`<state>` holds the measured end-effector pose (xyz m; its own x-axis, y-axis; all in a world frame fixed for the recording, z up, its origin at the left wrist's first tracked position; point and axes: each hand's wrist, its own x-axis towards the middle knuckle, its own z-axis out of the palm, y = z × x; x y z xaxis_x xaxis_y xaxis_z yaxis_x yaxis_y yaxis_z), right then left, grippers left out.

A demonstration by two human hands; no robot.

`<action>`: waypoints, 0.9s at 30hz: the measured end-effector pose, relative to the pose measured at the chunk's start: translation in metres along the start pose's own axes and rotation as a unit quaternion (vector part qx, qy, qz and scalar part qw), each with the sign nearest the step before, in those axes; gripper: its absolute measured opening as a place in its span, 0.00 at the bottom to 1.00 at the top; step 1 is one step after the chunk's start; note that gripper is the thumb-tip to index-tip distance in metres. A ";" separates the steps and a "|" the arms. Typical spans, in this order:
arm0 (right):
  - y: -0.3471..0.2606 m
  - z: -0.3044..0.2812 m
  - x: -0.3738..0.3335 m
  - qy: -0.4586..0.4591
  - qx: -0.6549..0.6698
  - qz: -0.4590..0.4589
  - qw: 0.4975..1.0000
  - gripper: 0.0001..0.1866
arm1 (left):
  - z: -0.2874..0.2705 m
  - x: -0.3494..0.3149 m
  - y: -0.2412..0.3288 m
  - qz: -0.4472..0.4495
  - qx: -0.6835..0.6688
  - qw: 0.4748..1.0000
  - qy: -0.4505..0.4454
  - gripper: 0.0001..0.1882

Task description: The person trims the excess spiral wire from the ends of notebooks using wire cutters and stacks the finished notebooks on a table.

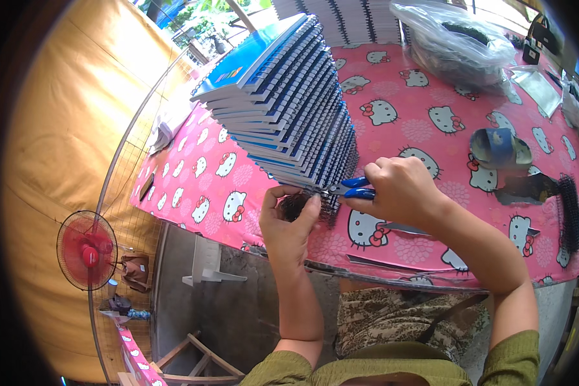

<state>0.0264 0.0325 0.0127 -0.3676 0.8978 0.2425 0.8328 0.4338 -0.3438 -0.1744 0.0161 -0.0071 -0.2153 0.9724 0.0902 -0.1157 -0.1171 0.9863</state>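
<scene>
A tall, slanting stack of blue-covered spiral notebooks (283,109) stands on the table, dark coils along its right side. At the foot of the stack, my right hand (399,190) is closed around blue-handled pliers (358,188). Their jaws reach the coil ends at the lower corner, where the exact bite is too small to make out. My left hand (286,228) curls its fingers and thumb at that same corner, beside the plier tips. Dark coil wire (293,206) shows between its thumb and fingers.
The table has a pink cat-print cover (424,241). Towards the right lie a tape roll (500,148) and a black coil bundle (569,215). A clear plastic bag (460,48) sits at the back, before more notebooks (341,22). A red fan (88,251) stands left.
</scene>
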 end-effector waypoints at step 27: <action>0.012 0.025 -0.011 0.114 -0.050 -0.053 0.991 0.25 | 0.002 -0.005 -0.025 0.063 -0.007 0.998 0.025 0.22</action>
<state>0.0304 0.0298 -0.0166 -0.3608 0.8022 0.4757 0.8356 0.5045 -0.2171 -0.1684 0.0144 -0.0316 -0.2777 0.9384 0.2058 -0.0983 -0.2408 0.9656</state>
